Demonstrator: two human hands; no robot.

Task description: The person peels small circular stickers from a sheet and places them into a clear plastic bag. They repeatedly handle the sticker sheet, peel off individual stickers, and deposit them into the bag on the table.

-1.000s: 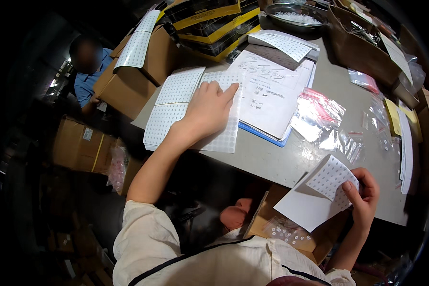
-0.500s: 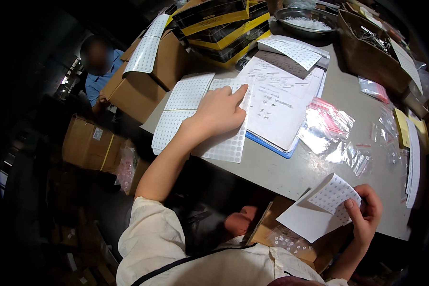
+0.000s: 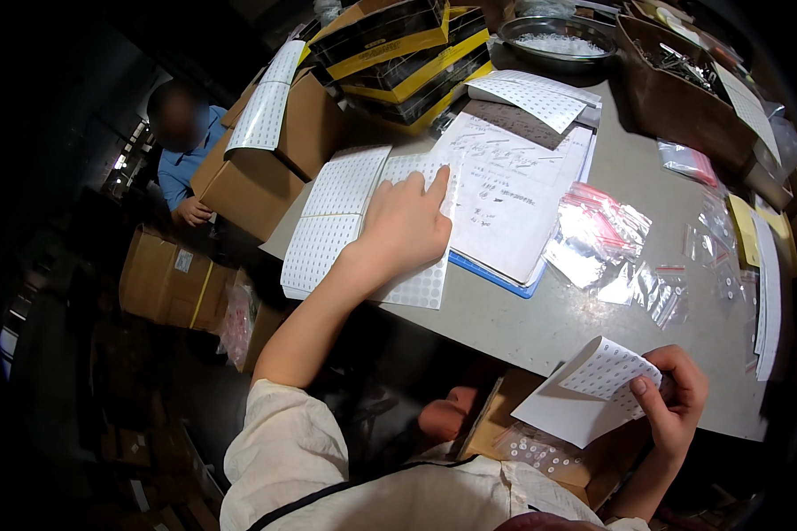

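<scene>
My left hand (image 3: 407, 221) lies over a sheet of round stickers (image 3: 416, 288), its index finger stretched toward the left edge of a handwritten page (image 3: 505, 190) on a blue clipboard (image 3: 496, 276). The hand holds nothing, and some fingers are bent. Beside it, to the left, rest more printed sticker sheets (image 3: 323, 217). Over the table's front edge, my right hand (image 3: 669, 398) pinches a folded sticker sheet (image 3: 584, 398), thumb on top. Its printed rows and white backing both show. Below that sheet, a bag of small white round pieces (image 3: 540, 450) sits in an open cardboard box (image 3: 496, 411).
Small clear zip bags (image 3: 602, 234) lie right of the clipboard. Black-and-yellow boxes (image 3: 398, 66), a metal bowl (image 3: 558, 42) of clear pieces and a box of metal parts (image 3: 682, 97) stand at the back. A person in blue (image 3: 190, 150) is beyond a carton (image 3: 266, 168) at left.
The view has shifted slightly. My left index finger still points near the page's edge, a little differently angled. My right hand keeps hold of the folded sheet, which has tilted a bit.
</scene>
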